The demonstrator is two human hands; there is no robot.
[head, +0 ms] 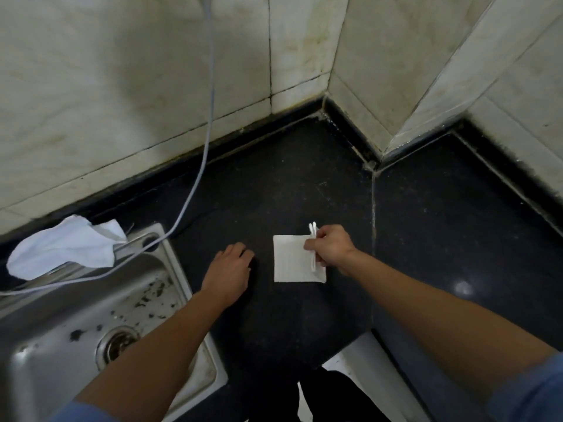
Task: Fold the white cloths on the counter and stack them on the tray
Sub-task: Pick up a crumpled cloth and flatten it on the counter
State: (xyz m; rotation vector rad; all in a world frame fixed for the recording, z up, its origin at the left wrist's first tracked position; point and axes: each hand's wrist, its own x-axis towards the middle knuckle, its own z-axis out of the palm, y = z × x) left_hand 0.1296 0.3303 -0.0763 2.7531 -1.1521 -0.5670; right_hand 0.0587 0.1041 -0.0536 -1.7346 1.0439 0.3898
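The right hand (330,249) pinches the right edge of a folded cloth (291,260), where thin white loops stand up between its fingers; whether those are the cloth's own layers or something separate I cannot tell. The left hand (230,269) rests palm down on the counter (274,178) just left of the cloth, fingers relaxed and holding nothing. The cloth lies flat as a small neat square on the dark counter between the two hands, so the folding of this piece looks nearly finished, perhaps at a last tuck or smoothing. Next it probably needs lifting without letting the layers spring open, and carrying to the tray, which is not in view, so the person would first have to find it. A crumpled cloth (67,245) lies over the far corner of the sink (61,330), well apart to the left, not yet folded. A pale cable (207,141) hangs down the wall and runs beside that cloth across the sink; it could snag when the cloth is pulled away.
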